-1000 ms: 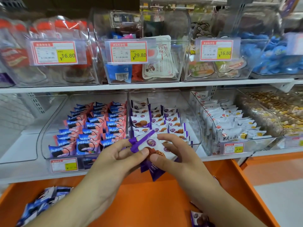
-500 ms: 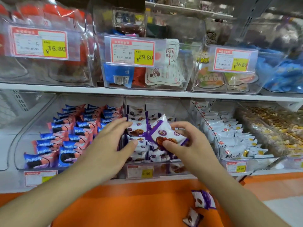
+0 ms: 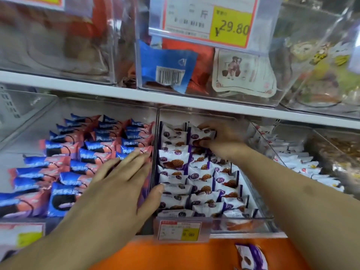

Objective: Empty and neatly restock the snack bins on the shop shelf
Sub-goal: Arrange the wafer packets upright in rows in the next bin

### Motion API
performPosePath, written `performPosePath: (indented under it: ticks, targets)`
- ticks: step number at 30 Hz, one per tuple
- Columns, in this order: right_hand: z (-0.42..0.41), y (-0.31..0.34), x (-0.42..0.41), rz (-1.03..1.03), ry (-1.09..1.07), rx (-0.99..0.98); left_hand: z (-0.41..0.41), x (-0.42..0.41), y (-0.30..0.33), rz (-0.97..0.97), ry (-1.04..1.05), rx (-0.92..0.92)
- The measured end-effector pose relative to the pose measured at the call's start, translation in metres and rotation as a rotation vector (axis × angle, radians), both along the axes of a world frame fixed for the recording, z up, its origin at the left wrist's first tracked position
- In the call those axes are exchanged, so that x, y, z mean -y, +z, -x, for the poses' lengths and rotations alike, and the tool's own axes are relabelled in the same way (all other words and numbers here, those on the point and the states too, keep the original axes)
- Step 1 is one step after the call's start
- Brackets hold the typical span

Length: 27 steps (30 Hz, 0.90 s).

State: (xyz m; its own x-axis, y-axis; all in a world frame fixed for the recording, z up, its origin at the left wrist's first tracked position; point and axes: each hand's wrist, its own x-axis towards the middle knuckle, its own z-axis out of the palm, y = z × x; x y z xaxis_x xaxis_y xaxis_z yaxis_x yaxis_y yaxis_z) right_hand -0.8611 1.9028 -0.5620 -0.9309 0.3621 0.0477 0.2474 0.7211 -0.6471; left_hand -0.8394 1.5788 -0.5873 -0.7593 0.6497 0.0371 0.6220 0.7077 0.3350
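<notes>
Placing packet: right hand (image 3: 220, 140) holds a purple-and-white waffle packet (image 3: 201, 135) at the back of the middle clear bin (image 3: 251, 219), its grip curled round it.
Doing it well: set it flush with the rows, label up, probably overlapping like the others.
Left hand (image 3: 118, 184): grip wide, fingers flat, thumb touching the bin's left-hand row.
Outward: stray packet (image 3: 251, 258) on the orange counter (image 3: 175, 254) awaits.

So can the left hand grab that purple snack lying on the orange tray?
Probably yes. The left hand is open and holds nothing, and the purple snack lies alone on the orange tray, uncovered.
</notes>
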Motion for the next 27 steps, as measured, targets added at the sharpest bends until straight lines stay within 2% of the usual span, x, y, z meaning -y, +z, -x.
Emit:
performPosePath:
  ticks: [1, 2, 4, 11, 13, 16, 19, 27]
  targets:
    - [0.000, -0.002, -0.001, -0.003, -0.017, -0.008, -0.007, 0.005, 0.016, 0.041, -0.031, 0.003]
    - [-0.001, -0.004, -0.001, -0.011, -0.029, -0.020, -0.008, 0.005, 0.020, -0.042, -0.025, -0.082]
    - [-0.003, -0.005, 0.002, 0.003, -0.046, -0.057, -0.005, -0.003, 0.013, -0.070, -0.013, -0.175]
    - [-0.004, -0.010, 0.002, 0.001, -0.071, -0.142, -0.003, -0.008, 0.021, -0.105, -0.060, -0.082]
    - [-0.003, -0.011, 0.006, -0.005, -0.074, -0.176, 0.000, -0.008, 0.012, -0.154, -0.046, -0.176]
    - [-0.001, -0.016, 0.007, -0.153, -0.067, -0.190, 0.002, -0.006, 0.013, -0.154, -0.089, -0.180]
    - [0.003, -0.028, 0.000, -0.306, -0.106, -0.150, 0.003, -0.007, 0.012, -0.158, -0.046, -0.209]
    - [-0.004, -0.020, 0.000, -0.089, -0.131, -0.143, 0.003, -0.009, 0.009, -0.181, -0.044, -0.258]
